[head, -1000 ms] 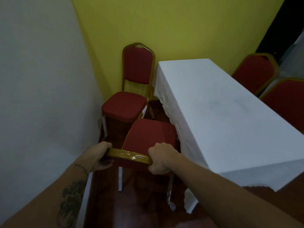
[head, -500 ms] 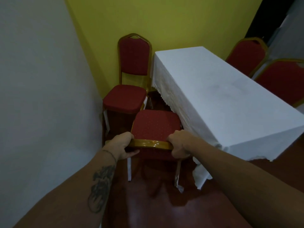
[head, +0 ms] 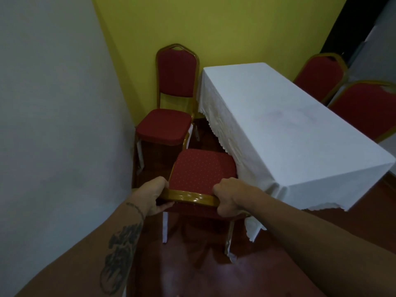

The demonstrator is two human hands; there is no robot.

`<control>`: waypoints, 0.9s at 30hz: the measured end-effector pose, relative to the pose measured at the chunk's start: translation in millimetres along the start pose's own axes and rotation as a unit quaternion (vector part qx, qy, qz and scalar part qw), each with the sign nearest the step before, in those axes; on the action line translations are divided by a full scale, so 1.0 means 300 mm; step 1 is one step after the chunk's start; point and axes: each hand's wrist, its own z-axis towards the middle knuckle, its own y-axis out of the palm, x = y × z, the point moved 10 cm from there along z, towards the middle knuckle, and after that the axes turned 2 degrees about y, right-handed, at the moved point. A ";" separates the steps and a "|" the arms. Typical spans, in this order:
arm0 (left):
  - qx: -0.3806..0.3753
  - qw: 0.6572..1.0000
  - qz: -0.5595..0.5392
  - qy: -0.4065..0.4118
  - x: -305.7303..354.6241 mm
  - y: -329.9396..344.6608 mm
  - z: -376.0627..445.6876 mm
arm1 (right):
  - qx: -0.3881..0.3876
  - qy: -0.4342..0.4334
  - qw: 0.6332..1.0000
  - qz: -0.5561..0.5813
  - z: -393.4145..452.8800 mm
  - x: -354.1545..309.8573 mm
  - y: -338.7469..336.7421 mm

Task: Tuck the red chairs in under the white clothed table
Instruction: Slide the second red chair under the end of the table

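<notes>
Filling most of the view: a grey-white wall on the left and a yellow wall at the back, meeting in a corner; dark red-brown floor below. White clothed table runs from the yellow wall toward the camera, cloth hanging over its near end w/ a scalloped hem. Red chairs, 4 in view, all gold-framed: corner chair by the yellow wall, untucked, facing the camera; 2 on the table's far right side, far chair and nearer chair; near chair at the table's left side, seat touching the hanging cloth, not under it. Left hand and right hand, 2 in all, are each clenched on the near chair's gold back rail. Tattoo on the left forearm.
</notes>
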 end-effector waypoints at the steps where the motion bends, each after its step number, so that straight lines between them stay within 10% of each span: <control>1: 0.005 1.000 0.007 0.001 0.001 -0.012 0.001 | 0.001 -0.003 1.000 0.001 -0.001 -0.013 0.000; 27: -0.019 0.998 0.061 -0.008 -0.147 -0.160 -0.086 | -0.069 -0.034 0.997 -0.002 -0.092 -0.209 0.147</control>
